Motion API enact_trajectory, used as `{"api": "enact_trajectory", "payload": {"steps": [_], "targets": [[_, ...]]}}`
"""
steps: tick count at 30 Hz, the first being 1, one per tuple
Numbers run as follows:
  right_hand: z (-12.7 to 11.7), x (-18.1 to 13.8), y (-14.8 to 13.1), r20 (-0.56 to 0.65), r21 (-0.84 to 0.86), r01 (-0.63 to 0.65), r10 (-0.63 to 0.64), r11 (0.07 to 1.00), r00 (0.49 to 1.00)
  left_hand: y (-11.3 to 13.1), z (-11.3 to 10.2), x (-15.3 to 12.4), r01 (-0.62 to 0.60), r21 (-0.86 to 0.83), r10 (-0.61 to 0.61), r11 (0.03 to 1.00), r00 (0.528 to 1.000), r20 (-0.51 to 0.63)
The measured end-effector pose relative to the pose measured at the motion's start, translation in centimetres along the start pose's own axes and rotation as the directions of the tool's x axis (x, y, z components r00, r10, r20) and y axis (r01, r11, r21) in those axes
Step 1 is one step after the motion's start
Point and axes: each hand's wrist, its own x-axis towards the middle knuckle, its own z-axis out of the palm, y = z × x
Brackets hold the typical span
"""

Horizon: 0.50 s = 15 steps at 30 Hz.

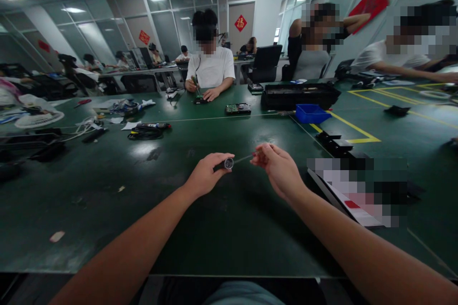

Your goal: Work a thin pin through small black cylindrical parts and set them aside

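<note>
Above the middle of the table, my left hand (207,173) is closed around a short dark cylinder (228,164) with a round silvery end facing me. Its exact kind I cannot make out. My right hand (275,164) pinches a thin, straight greyish rod (244,158) with a small reddish part at the fingertips. The rod points left, its tip close to the cylinder's rim; whether they touch I cannot tell. Both wrists hover over the dark green tabletop (229,238).
A blue bin (312,114) stands before a long black tray (300,96). Black blocks (334,142) and a pale box (352,200) lie to the right. A coiled black cable (147,131) and a circuit-board unit (238,109) lie ahead. Across the table a person (211,66) works.
</note>
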Motion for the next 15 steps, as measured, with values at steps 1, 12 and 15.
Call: {"api": "enact_trajectory", "payload": {"steps": [1,12,15], "targets": [[-0.09,0.07,0.03,-0.004,-0.002,-0.011,0.011,1.0,1.0,-0.04,-0.06,0.03,0.001,0.018,-0.001,1.0,1.0,0.013],[0.0,-0.22,-0.22,-0.01,-0.236,0.139,-0.146,0.962,0.989,0.14,-0.02,-0.09,0.053,0.057,-0.055,0.997,0.998,0.038],[0.13,-0.41,-0.49,0.015,-0.316,0.171,-0.175,0.933,0.984,0.14,0.01,-0.13,0.067,0.06,-0.07,0.996,0.996,0.046]]}}
